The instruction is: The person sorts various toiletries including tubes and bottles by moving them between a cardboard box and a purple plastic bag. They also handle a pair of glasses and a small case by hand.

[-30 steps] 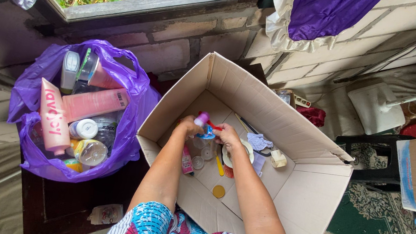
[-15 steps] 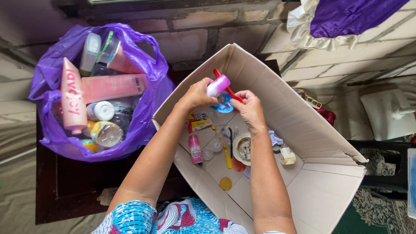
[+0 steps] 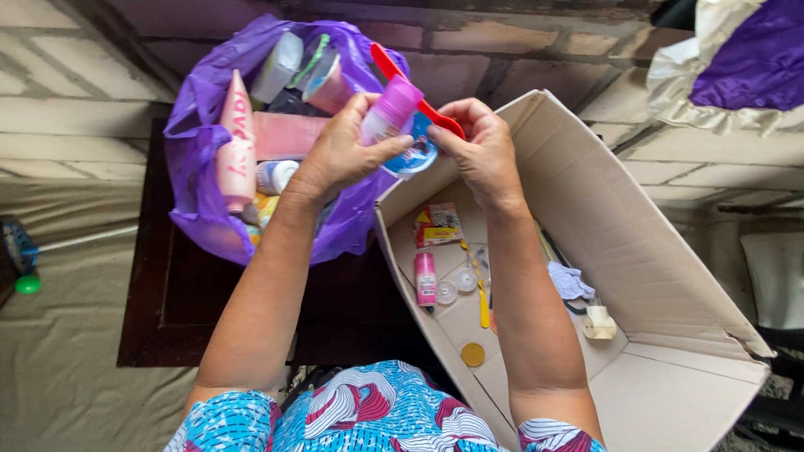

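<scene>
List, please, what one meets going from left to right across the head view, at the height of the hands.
Purple bag → left hand → pink bottle → right hand → cardboard box

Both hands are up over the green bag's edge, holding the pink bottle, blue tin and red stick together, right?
Not quite: the bag is purple, not green, as the head view shows. The rest stands: the left hand and right hand hold the pink bottle, blue tin and red stick together over its edge.
</scene>
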